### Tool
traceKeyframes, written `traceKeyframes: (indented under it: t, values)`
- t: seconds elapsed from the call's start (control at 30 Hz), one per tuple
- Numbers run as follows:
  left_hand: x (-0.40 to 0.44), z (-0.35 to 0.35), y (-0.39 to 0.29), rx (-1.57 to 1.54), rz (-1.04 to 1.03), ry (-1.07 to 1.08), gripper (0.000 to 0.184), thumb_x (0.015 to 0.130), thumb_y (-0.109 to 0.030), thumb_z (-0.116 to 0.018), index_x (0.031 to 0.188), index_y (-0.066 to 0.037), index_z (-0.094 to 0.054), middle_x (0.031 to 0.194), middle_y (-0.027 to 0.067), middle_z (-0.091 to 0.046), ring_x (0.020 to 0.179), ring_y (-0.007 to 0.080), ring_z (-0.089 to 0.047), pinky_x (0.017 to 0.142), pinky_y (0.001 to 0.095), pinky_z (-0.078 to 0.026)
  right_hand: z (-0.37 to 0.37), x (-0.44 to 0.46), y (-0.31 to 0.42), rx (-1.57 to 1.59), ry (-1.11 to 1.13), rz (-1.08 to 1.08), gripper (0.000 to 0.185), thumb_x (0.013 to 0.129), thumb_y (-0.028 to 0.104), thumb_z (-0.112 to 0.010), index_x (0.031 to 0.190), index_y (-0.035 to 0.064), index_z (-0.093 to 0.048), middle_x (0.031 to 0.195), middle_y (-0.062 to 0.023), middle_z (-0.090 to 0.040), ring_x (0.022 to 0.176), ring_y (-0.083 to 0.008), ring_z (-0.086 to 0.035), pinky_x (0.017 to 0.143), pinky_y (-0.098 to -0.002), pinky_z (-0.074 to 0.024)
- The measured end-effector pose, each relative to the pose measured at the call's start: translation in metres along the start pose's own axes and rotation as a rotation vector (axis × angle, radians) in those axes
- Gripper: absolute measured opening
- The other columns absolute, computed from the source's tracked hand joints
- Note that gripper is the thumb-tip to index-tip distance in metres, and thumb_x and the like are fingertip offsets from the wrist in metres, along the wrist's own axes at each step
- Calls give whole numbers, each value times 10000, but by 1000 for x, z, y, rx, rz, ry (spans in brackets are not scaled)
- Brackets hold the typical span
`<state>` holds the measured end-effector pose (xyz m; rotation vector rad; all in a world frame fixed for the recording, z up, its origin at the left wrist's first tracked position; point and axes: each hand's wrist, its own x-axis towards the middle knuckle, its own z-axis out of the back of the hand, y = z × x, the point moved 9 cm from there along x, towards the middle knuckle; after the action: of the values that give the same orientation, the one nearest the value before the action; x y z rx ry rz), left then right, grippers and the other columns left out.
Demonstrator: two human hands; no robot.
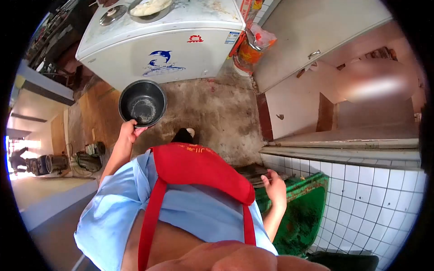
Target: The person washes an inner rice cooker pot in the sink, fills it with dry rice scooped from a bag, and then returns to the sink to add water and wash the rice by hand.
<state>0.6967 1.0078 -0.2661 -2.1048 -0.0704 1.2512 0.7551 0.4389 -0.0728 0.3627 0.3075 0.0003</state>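
A round black basin hangs over the floor at the left, tilted so that its wet, whitish-flecked inside shows. My left hand grips its near rim, fingers wrapped round the edge. On the right, my right hand is held above a green bin, fingers apart and with nothing in them. A red apron over a light blue shirt covers my front.
A white chest freezer stands ahead, bearing a metal bowl of dough and a lid. An orange bucket stands beside it. At the right are a door and a tiled wall.
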Motion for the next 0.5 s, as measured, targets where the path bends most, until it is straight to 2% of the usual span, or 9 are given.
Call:
traceKeyframes:
  t: [0.13, 0.17, 0.2, 0.27, 0.33, 0.43, 0.47, 0.5]
  values:
    - [52, -90, -42, -1, -44, 87, 386, 763, -16, -389, 1095, 180, -382, 996, 298, -544, 821, 404, -606, 621, 415, -575, -3, 64, 5, -11, -27, -96, 386, 805, 297, -590, 1089, 39, -551, 970, -209, -599, 894, -353, -581, 764, -415, -464]
    - [83, -106, -43, -30, -1, 123, 362, 766, -24, -403, 1074, 168, -411, 968, 281, -563, 839, 382, -609, 627, 400, -576, -9, 80, 6, -25, 20, -110, 376, 808, 290, -588, 1092, 48, -551, 979, -205, -598, 904, -360, -576, 782, -417, -461]
    - [88, -132, -57, 54, -44, 147, 347, 766, -27, -416, 1061, 156, -421, 946, 273, -574, 849, 377, -607, 669, 414, -569, -8, 95, 15, -57, 51, -91, 376, 807, 296, -593, 1094, 56, -552, 984, -200, -598, 909, -360, -574, 782, -422, -459]
    - [105, -183, -75, 28, -36, 186, 331, 766, -28, -429, 1050, 142, -432, 948, 273, -574, 842, 370, -610, 703, 436, -557, -5, 122, 17, 35, 43, -14, 390, 814, 308, -587, 1105, 51, -545, 994, -197, -599, 918, -357, -573, 782, -423, -457]
    - [109, -240, -98, 50, -93, 256, 336, 770, -24, -426, 1062, 141, -422, 951, 264, -574, 830, 367, -610, 726, 455, -544, 3, 146, 6, 34, 83, -71, 396, 817, 293, -591, 1117, 42, -536, 990, -195, -603, 915, -344, -584, 777, -404, -465]
    - [123, -311, -118, 6, -86, 339, 337, 774, -32, -450, 1078, 113, -428, 951, 229, -587, 810, 334, -618, 714, 426, -547, 10, 188, -31, 134, 127, -136, 386, 813, 284, -603, 1106, 39, -548, 966, -199, -614, 911, -314, -602, 766, -380, -471]
    - [135, -336, -119, -24, -91, 379, 331, 777, -39, -459, 1076, 100, -437, 943, 219, -595, 798, 321, -623, 708, 413, -549, 27, 204, -25, 95, 178, -220, 389, 802, 297, -609, 1099, 50, -557, 961, -194, -617, 896, -319, -604, 754, -382, -473]
    - [130, -359, -126, -41, -92, 355, 327, 783, -33, -450, 1078, 108, -426, 943, 220, -593, 801, 318, -624, 700, 413, -557, 40, 231, -26, 13, 179, -167, 397, 798, 302, -609, 1105, 57, -554, 956, -192, -618, 888, -322, -604, 746, -384, -473]
